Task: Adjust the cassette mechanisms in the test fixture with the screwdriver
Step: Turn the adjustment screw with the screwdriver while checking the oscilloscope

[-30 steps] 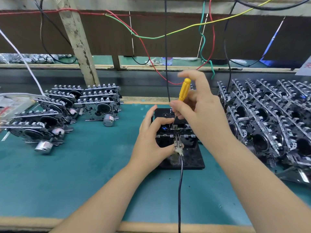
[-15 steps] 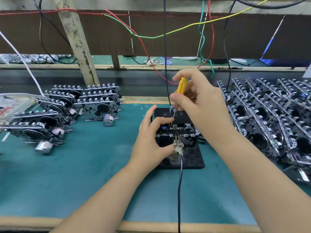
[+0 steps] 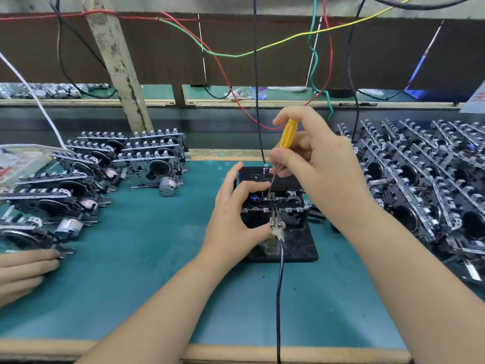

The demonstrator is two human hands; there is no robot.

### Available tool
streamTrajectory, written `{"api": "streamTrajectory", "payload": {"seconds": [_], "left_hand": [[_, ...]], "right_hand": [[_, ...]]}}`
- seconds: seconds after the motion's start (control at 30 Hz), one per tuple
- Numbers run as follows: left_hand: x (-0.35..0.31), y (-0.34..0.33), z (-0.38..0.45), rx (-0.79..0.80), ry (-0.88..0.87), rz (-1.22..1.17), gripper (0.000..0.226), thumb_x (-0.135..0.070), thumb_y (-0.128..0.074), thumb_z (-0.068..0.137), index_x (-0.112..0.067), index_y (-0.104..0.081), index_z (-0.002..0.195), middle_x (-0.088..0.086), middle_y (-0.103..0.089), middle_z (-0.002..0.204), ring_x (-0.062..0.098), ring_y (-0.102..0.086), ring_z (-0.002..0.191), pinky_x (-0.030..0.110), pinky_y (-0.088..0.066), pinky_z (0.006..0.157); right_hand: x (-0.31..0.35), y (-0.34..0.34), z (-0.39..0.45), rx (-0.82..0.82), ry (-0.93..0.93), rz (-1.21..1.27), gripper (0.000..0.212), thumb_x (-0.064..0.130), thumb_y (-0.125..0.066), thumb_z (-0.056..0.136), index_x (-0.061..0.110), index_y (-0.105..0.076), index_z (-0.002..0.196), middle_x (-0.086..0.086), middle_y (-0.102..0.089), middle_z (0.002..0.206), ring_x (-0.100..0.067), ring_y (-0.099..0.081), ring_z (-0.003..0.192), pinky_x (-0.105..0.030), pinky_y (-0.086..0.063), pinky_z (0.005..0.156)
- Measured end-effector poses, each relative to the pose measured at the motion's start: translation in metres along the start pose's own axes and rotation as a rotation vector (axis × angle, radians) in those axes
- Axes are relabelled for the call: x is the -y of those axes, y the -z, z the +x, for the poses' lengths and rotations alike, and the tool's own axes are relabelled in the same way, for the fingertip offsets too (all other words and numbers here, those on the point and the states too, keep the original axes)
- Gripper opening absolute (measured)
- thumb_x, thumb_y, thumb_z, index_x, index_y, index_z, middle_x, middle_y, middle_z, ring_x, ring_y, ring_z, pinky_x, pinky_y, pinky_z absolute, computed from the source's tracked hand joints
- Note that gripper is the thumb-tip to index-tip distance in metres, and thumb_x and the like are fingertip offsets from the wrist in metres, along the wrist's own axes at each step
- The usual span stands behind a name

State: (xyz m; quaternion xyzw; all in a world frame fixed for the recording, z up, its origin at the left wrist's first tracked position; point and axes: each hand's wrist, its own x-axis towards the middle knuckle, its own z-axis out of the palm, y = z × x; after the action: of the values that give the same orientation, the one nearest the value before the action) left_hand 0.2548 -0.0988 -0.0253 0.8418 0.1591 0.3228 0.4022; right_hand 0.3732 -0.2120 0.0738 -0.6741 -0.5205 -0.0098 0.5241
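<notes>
— Fingers (image 3: pixel 284 156) first: what have they got hold of?

— On the right hand (image 3: pixel 322 164) thumb and fingers are curled round the screwdriver (image 3: pixel 287 134), pinching it where the yellow plastic handle meets the thin metal shaft. The left hand (image 3: pixel 233 219) is curled too, forefinger hooked over the top of the cassette mechanism (image 3: pixel 275 203) and thumb against its near side.

— Which way does the screwdriver run?

— Long axis steep, leaning a little: handle up and to the right, tip down and to the left, resting on a small metal part at the top of the mechanism.

— And where does that sit?

— In the test fixture (image 3: pixel 296 248), a black slab-shaped base on the green bench mat (image 3: pixel 147 271), with one metal clip (image 3: pixel 275 224) and its dark cable (image 3: pixel 279 298) coming toward the camera.

— Counts?

— One screwdriver, one fixture, one mechanism loaded. The left group of mechanisms (image 3: pixel 126 158) lies in rows — bright stamped metal, toothed edges, round black wheels, small cylindrical motors. The right stack (image 3: pixel 425 179) is too dense to count. Another person's hand (image 3: pixel 23 269) lies at the left edge.
</notes>
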Motion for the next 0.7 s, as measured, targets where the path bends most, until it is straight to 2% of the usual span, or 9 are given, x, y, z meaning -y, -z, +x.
{"api": "streamTrajectory", "payload": {"seconds": [0.27, 0.4, 0.53, 0.6, 0.7], "left_hand": [[0.0002, -0.0001, 0.0001, 0.005, -0.003, -0.005, 0.069, -0.027, -0.09, 0.067, -0.064, -0.05, 0.109, -0.031, -0.008, 0.16, -0.003, -0.021, 0.147, 0.014, -0.028, 0.103], [0.0003, 0.0001, -0.0001, 0.006, -0.002, -0.009, 0.067, -0.032, -0.091, 0.067, -0.065, -0.05, 0.108, -0.031, -0.009, 0.16, -0.004, -0.02, 0.147, 0.008, -0.026, 0.101], [0.0014, -0.0005, 0.0, -0.003, -0.008, -0.01, 0.067, -0.028, -0.091, 0.068, -0.063, -0.052, 0.109, -0.03, -0.01, 0.161, -0.007, -0.02, 0.146, 0.007, -0.025, 0.101], [0.002, -0.0006, -0.0001, -0.008, -0.015, -0.007, 0.067, -0.028, -0.091, 0.067, -0.063, -0.052, 0.109, -0.027, -0.011, 0.162, -0.008, -0.018, 0.146, 0.006, -0.025, 0.102], [0.0027, -0.0008, 0.0003, -0.007, -0.017, 0.002, 0.067, -0.03, -0.092, 0.067, -0.063, -0.051, 0.108, -0.027, -0.011, 0.162, -0.007, -0.019, 0.146, 0.008, -0.026, 0.103]], "right_hand": [[-0.0002, -0.0008, -0.0008, -0.022, 0.013, 0.0, 0.028, 0.009, -0.067, 0.096, 0.022, -0.053, 0.115, -0.005, -0.071, 0.078, -0.018, -0.072, 0.071, -0.035, -0.062, 0.072], [0.0009, -0.0018, -0.0013, -0.022, 0.002, -0.002, 0.027, 0.008, -0.067, 0.095, 0.021, -0.054, 0.115, -0.007, -0.07, 0.077, -0.015, -0.071, 0.069, -0.03, -0.062, 0.071], [0.002, -0.003, 0.0001, -0.016, -0.01, -0.041, 0.027, 0.011, -0.069, 0.094, 0.022, -0.054, 0.114, -0.005, -0.07, 0.075, -0.02, -0.07, 0.068, -0.042, -0.061, 0.075], [0.0037, -0.0047, 0.0016, -0.013, -0.009, -0.075, 0.028, 0.013, -0.07, 0.093, 0.022, -0.055, 0.114, -0.008, -0.069, 0.074, -0.028, -0.068, 0.068, -0.048, -0.058, 0.076], [0.007, -0.0061, 0.004, 0.012, -0.001, -0.147, 0.028, 0.016, -0.07, 0.092, 0.024, -0.055, 0.115, -0.008, -0.067, 0.072, -0.028, -0.065, 0.067, -0.042, -0.054, 0.075]]}}
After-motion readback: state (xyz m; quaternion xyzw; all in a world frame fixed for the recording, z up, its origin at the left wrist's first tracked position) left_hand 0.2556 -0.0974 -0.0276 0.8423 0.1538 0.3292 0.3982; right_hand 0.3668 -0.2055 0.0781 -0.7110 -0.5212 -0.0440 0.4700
